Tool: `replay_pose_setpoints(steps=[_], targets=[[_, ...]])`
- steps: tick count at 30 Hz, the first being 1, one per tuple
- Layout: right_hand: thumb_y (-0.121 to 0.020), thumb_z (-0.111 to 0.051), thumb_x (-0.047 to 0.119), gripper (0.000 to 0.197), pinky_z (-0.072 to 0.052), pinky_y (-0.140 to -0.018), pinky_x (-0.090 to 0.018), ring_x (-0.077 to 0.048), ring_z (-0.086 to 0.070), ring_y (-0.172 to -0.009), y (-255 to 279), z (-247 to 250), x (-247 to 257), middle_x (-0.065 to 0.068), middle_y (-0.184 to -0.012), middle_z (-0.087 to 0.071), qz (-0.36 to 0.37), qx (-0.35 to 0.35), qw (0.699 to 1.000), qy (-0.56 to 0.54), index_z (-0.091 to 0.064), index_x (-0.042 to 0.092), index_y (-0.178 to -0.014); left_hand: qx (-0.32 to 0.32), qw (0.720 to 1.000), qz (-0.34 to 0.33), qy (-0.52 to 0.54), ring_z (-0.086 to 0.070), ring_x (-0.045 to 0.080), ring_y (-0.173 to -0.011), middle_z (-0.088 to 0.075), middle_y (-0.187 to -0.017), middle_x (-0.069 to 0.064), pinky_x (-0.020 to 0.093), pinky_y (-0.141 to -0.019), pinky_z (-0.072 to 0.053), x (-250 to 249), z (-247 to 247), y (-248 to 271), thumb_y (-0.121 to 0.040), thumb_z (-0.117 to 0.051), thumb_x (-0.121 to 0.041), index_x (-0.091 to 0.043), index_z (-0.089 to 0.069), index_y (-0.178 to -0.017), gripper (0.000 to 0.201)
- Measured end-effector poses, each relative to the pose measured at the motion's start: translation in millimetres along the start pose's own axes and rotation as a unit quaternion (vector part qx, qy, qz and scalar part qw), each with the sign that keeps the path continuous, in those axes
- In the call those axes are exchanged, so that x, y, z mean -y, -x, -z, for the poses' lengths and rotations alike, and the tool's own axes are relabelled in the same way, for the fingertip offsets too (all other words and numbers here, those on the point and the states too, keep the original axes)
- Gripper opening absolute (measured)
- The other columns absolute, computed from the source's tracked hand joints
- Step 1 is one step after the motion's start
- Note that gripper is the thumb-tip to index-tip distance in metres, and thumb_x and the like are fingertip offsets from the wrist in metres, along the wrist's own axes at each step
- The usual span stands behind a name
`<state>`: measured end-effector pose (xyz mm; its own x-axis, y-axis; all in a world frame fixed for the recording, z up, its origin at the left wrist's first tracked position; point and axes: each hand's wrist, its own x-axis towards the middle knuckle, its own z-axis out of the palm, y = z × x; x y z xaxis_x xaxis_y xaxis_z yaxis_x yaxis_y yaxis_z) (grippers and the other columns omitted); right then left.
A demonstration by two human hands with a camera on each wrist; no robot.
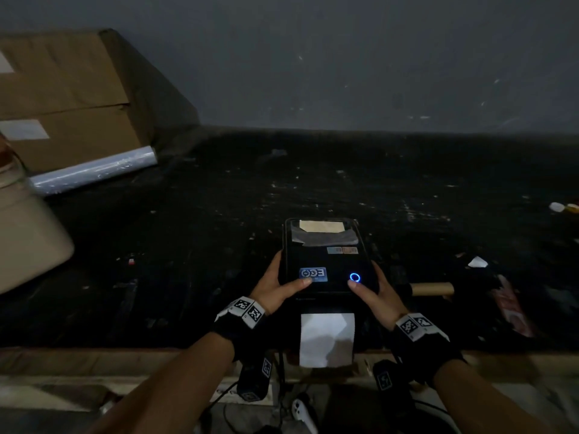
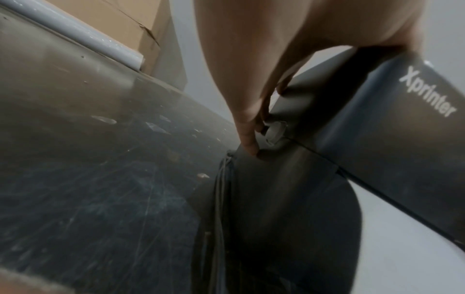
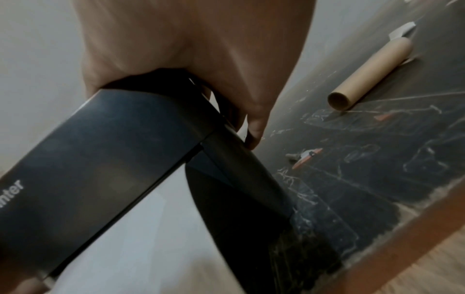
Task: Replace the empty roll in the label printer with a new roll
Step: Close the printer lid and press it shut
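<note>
Both hands — left hand, right hand — clasp the label printer's rigid, smooth lid at the worktop's near edge — best held by its sides.

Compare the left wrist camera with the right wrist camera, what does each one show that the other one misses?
Only the left wrist view shows the left hand, its fingers at a pale latch on the printer's side, plus the cardboard box and the film roll. Only the right wrist view shows the right hand gripping the lid's other side, and the empty cardboard core lying on the table. Both show the black label printer, lid partly raised, with white label paper below.
</note>
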<state>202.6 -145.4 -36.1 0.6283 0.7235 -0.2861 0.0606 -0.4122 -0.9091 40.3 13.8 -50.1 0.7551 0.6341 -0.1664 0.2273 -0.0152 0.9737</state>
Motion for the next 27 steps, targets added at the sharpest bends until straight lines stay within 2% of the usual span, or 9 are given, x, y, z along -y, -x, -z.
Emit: replay_pose_setpoints(steps=[5, 8, 10, 12, 15, 19, 21, 24, 27], targets=[[-0.074, -0.068, 0.042, 0.085, -0.038, -0.102, -0.040, -0.023, -0.046, -0.122, 8, 2, -2, -0.006, -0.143, -0.042, 0.007, -0.012, 1.000, -0.013, -0.018, 0.035, -0.142, -0.001, 1.000, 0.003, 0.002, -0.052, 0.012, -0.116, -0.055, -0.126, -0.008, 0.031, -0.096, -0.043, -3, -5, 7, -0.071, -0.075, -0.035, -0.037, -0.028, -0.139, 0.083], [-0.069, -0.070, 0.049, 0.089, -0.038, -0.106, -0.047, -0.026, -0.047, -0.124, 8, 3, -7, -0.004, -0.143, -0.043, 0.005, -0.010, 1.000, -0.015, -0.018, 0.038, -0.141, -0.004, 1.000, 0.002, 0.009, -0.053, 0.005, -0.106, -0.054, -0.119, -0.011, 0.018, -0.082, -0.043, -6, -7, 11, -0.074, -0.073, -0.030, -0.036, -0.028, -0.138, 0.079], [-0.068, -0.070, 0.050, 0.089, -0.038, -0.105, -0.049, -0.025, -0.048, -0.123, 7, 2, -8, -0.003, -0.142, -0.044, 0.003, -0.010, 1.000, -0.021, -0.020, 0.040, -0.140, -0.007, 1.000, -0.005, 0.008, -0.054, 0.000, -0.102, -0.056, -0.116, -0.012, 0.012, -0.076, -0.042, -6, -7, 12, -0.075, -0.072, -0.028, -0.035, -0.029, -0.138, 0.076], [-0.068, -0.071, 0.050, 0.087, -0.040, -0.104, -0.048, -0.023, -0.049, -0.120, 6, 1, -10, -0.002, -0.140, -0.046, 0.009, -0.012, 1.000, -0.027, -0.022, 0.041, -0.139, -0.011, 1.000, -0.006, 0.008, -0.055, 0.003, -0.105, -0.057, -0.119, -0.010, 0.014, -0.080, -0.043, -3, -7, 12, -0.075, -0.073, -0.029, -0.034, -0.030, -0.138, 0.076], [-0.066, -0.071, 0.052, 0.085, -0.041, -0.104, -0.048, -0.021, -0.051, -0.117, 5, 1, -13, 0.001, -0.136, -0.050, 0.019, -0.013, 0.999, -0.029, -0.026, 0.043, -0.137, -0.015, 1.000, -0.002, 0.014, -0.055, 0.012, -0.114, -0.057, -0.126, -0.005, 0.025, -0.090, -0.045, 0, -7, 11, -0.073, -0.074, -0.031, -0.034, -0.031, -0.138, 0.079], [-0.071, -0.070, 0.047, 0.080, -0.041, -0.101, -0.040, -0.017, -0.051, -0.112, 6, 1, -13, 0.007, -0.125, -0.050, 0.028, -0.008, 0.999, -0.034, -0.027, 0.039, -0.138, -0.017, 1.000, -0.006, 0.013, -0.056, 0.007, -0.109, -0.059, -0.118, -0.009, 0.015, -0.079, -0.045, -1, -8, 11, -0.075, -0.073, -0.028, -0.032, -0.032, -0.137, 0.074], [-0.073, -0.069, 0.044, 0.077, -0.040, -0.099, -0.036, -0.016, -0.050, -0.112, 6, 2, -13, 0.007, -0.123, -0.050, 0.037, -0.011, 0.999, -0.027, -0.028, 0.037, -0.138, -0.018, 1.000, -0.008, 0.011, -0.056, 0.004, -0.107, -0.059, -0.118, -0.009, 0.013, -0.079, -0.044, 0, -8, 11, -0.075, -0.073, -0.028, -0.033, -0.032, -0.137, 0.074], [-0.072, -0.069, 0.045, 0.076, -0.040, -0.102, -0.038, -0.017, -0.052, -0.114, 4, 2, -15, 0.006, -0.126, -0.052, 0.046, -0.012, 0.999, -0.022, -0.030, 0.036, -0.137, -0.018, 1.000, -0.007, 0.008, -0.055, 0.010, -0.112, -0.058, -0.123, -0.007, 0.020, -0.088, -0.045, 1, -8, 10, -0.074, -0.074, -0.031, -0.032, -0.030, -0.139, 0.079], [-0.075, -0.069, 0.041, 0.072, -0.041, -0.099, -0.034, -0.016, -0.053, -0.113, 3, 1, -16, 0.005, -0.125, -0.054, 0.053, -0.018, 0.998, -0.025, -0.033, 0.033, -0.137, -0.021, 1.000, -0.009, 0.006, -0.054, 0.011, -0.114, -0.056, -0.124, -0.007, 0.029, -0.096, -0.044, 2, -8, 10, -0.074, -0.074, -0.031, -0.031, -0.029, -0.140, 0.080]])
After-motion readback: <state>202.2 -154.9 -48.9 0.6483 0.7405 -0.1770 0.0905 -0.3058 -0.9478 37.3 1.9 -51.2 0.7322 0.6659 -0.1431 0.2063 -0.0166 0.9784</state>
